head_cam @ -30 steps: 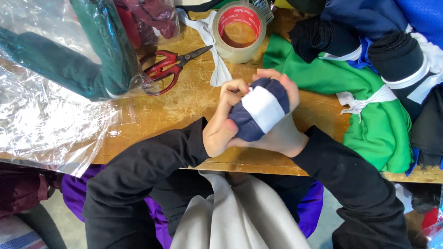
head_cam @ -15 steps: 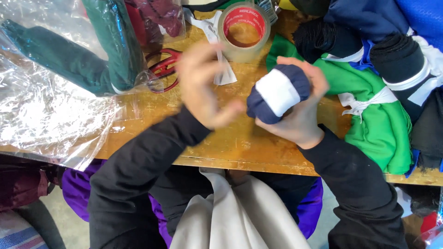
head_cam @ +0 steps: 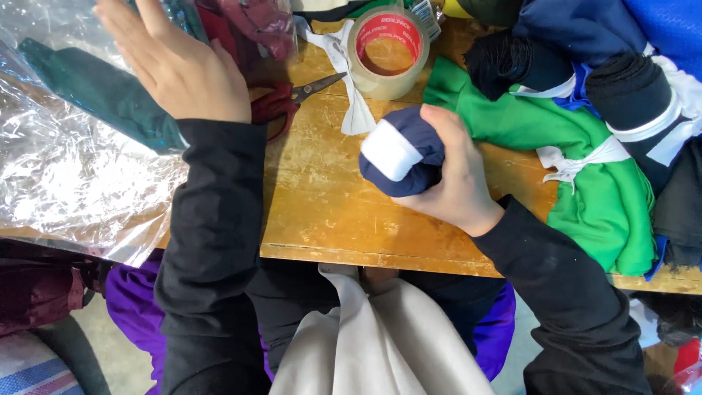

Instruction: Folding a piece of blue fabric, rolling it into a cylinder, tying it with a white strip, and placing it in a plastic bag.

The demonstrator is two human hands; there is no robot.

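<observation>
My right hand (head_cam: 457,179) grips a rolled navy garment bundle (head_cam: 401,152) with a white band around it, held just above the wooden table (head_cam: 322,212). My left hand (head_cam: 175,62) is spread flat, fingers apart, over clear plastic bags (head_cam: 66,161) at the left; one bag holds a dark green garment (head_cam: 102,91). Both arms wear black sleeves.
Red-handled scissors (head_cam: 292,99) and a roll of clear packing tape (head_cam: 387,51) lie at the table's back. A green garment tied with white strips (head_cam: 585,168) and several dark rolled bundles (head_cam: 629,88) fill the right side. A white cloth strip (head_cam: 355,110) lies by the tape.
My left hand has let go of the navy bundle and moved left and away onto the plastic bags. My right hand alone now holds the bundle, turned slightly.
</observation>
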